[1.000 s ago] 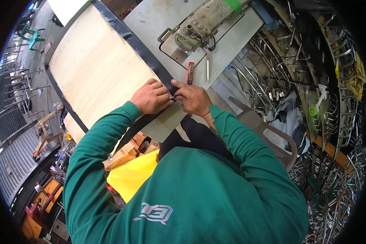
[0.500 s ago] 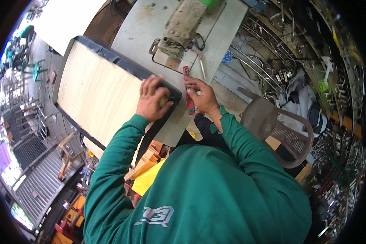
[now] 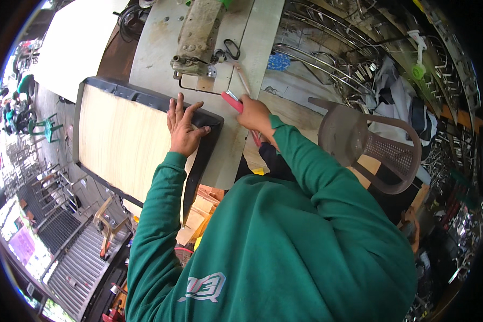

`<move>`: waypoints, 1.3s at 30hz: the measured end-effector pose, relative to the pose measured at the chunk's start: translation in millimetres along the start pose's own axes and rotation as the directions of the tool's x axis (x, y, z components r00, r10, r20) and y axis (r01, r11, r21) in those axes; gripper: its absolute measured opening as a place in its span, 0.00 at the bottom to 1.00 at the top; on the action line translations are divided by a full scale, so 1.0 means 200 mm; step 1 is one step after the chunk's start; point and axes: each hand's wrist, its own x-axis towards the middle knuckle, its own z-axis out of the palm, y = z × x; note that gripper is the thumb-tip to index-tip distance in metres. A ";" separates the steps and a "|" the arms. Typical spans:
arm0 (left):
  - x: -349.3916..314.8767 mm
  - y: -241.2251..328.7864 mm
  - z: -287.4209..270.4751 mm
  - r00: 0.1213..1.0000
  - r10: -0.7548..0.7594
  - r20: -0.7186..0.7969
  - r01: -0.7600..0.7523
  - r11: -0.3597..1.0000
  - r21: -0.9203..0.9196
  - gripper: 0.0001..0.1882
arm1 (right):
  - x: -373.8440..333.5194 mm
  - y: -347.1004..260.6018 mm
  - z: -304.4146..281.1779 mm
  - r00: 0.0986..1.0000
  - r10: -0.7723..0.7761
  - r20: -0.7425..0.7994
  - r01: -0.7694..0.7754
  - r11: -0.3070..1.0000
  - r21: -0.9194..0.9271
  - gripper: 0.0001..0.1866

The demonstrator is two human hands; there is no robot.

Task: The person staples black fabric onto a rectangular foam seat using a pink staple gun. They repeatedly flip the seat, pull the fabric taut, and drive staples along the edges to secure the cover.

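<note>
A plywood panel [image 3: 121,134] lies to the left, its edges wrapped in black vinyl [image 3: 145,91]. My left hand [image 3: 184,126] rests at the panel's right end, near the vinyl-covered corner, with fingers spread and nothing gripped. My right hand [image 3: 255,117] is closed around what looks like a red stapler [image 3: 232,101]. The silvery part of the stapler shows at its far end, and a red end sticks out below the hand; its middle is hidden by my fingers. Vinyl hangs down at the panel's near right edge.
Beyond my hands stands a sewing machine [image 3: 198,40] on a pale table [image 3: 155,40]. Scissors [image 3: 242,80] lie beside it. A brown plastic chair [image 3: 354,137] is at my right, with bent metal tubes [image 3: 327,64] behind. Wood pieces [image 3: 201,209] lie below the panel.
My left fingers have uncurled from the vinyl edge and spread. My right hand has turned the stapler, whose far end now tilts leftward. The view has shifted.
</note>
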 end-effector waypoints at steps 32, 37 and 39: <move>-0.22 0.73 -0.10 0.686 0.495 -0.534 -0.712 0.304 -0.632 0.10 | -0.58 0.07 0.22 0.967 -0.082 0.240 -0.177 0.460 0.870 0.32; -0.49 0.63 -0.11 0.858 -0.190 -0.476 -0.275 0.613 -0.741 0.09 | -0.60 -0.24 -0.12 0.929 -0.215 0.300 -0.043 0.745 0.666 0.29; -0.60 0.61 -0.11 0.884 -0.383 -0.269 0.026 0.615 -0.788 0.13 | -0.66 -0.31 -0.32 0.809 -0.318 0.494 0.047 0.873 0.485 0.27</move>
